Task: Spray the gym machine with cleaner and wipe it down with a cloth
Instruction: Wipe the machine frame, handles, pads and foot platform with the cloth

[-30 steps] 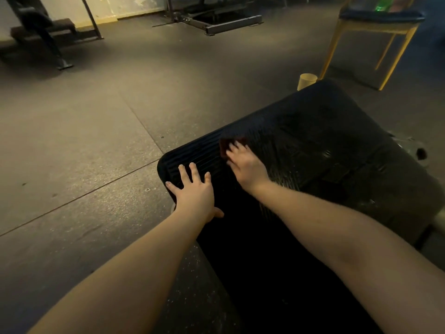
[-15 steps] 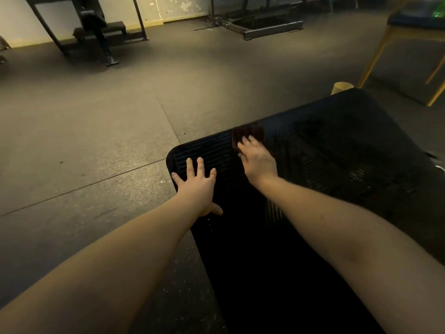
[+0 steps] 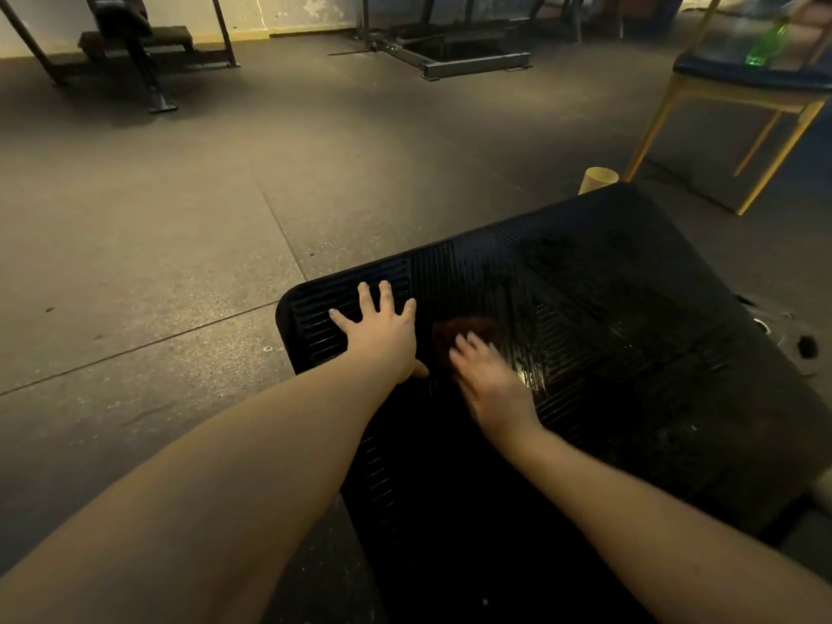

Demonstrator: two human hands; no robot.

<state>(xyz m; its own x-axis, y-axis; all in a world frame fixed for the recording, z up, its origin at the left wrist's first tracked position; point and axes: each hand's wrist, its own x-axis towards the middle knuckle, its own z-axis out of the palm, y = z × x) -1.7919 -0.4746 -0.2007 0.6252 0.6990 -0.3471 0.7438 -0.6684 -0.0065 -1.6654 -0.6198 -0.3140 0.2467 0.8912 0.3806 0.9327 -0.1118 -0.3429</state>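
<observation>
Our right hand [image 3: 488, 382] has slid the cloth [image 3: 463, 330] nearer on the machine plate [image 3: 630, 299], fingers flat; left hand [image 3: 382, 337] splayed. Mid-wipe; next we sweep right.

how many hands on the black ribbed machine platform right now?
2. Left hand lies flat, fingers spread, near the black ribbed machine platform's left corner. Right hand, blurred, is just to its right, pressing a dark reddish-brown cloth onto the platform. No others visible.
</observation>
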